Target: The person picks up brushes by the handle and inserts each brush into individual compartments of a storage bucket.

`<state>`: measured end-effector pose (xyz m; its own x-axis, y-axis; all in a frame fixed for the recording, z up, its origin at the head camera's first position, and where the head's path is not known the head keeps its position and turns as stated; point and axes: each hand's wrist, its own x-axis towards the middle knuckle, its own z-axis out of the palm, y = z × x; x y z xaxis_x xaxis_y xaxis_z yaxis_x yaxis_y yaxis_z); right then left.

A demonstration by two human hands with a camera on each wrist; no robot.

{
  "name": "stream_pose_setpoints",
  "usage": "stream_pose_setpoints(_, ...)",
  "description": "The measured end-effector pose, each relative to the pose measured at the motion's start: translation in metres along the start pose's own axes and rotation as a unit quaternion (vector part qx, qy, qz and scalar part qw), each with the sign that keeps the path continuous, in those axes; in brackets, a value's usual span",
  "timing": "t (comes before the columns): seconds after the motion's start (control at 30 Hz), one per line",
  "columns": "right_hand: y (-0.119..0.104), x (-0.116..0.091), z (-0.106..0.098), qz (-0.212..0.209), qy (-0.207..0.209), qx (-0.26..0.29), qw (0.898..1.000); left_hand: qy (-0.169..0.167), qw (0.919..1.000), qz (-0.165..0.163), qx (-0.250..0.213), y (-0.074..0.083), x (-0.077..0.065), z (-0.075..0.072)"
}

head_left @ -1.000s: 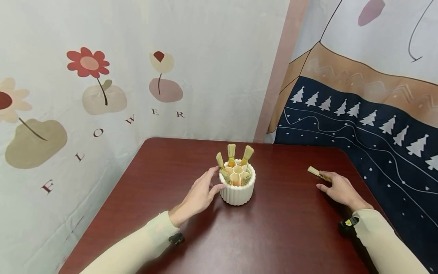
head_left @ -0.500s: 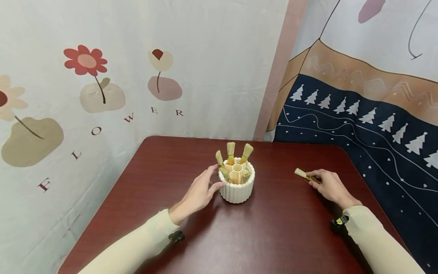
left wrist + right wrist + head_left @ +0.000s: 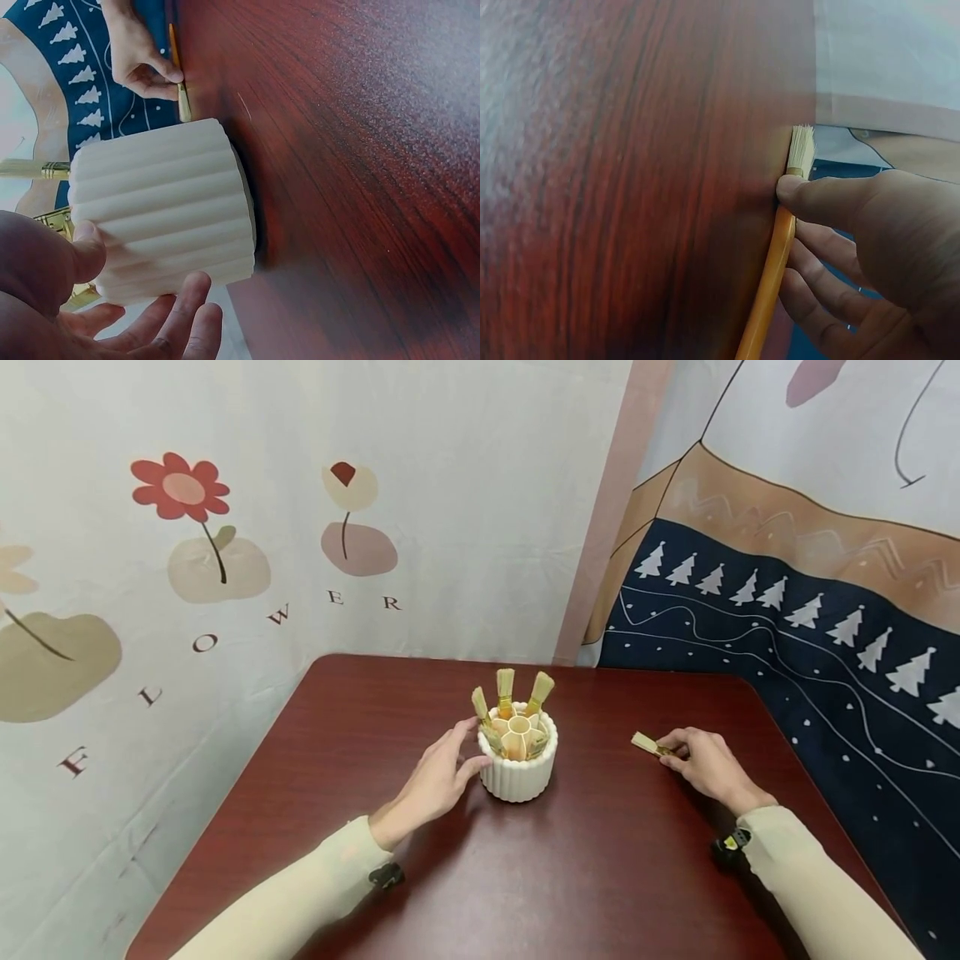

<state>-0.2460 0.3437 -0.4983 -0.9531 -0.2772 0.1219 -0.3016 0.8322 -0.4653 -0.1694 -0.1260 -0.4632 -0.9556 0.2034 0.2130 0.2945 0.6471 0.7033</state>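
A white ribbed brush holder (image 3: 519,782) stands upright at the middle of the table, with several flat paintbrushes (image 3: 505,685) in the compartments of its insert. My left hand (image 3: 429,789) holds the holder's left side, thumb on the near wall and fingers round the far side; in the left wrist view the thumb (image 3: 88,251) lies near the rim. Off to the right, my right hand (image 3: 708,764) pinches a loose paintbrush (image 3: 644,743) between thumb and fingers. Its orange handle (image 3: 761,307) and pale bristles (image 3: 802,146) show in the right wrist view, close over the tabletop.
The dark red wooden table (image 3: 570,877) has rounded back corners. Behind it hangs a pale cloth with printed flowers (image 3: 183,489); at the right is a dark blue cloth with white trees (image 3: 806,610). Each wrist wears a small black device (image 3: 386,875).
My right hand has moved left across the table with the paintbrush, bringing it nearer the holder, and its thumb has closed onto the brush. The left hand has stayed at the holder.
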Motion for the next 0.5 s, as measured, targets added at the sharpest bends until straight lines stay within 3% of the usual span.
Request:
stream_pose_setpoints(0.23,-0.005,0.005,0.001,-0.001,-0.007,-0.003,1.0,0.001,0.9999,0.01,-0.007,-0.002,0.001,-0.001)
stream_pose_setpoints(0.5,-0.011,0.008,0.005,-0.008,-0.003,-0.008,1.0,-0.025,0.9994,0.006,-0.022,-0.005,0.005,-0.004)
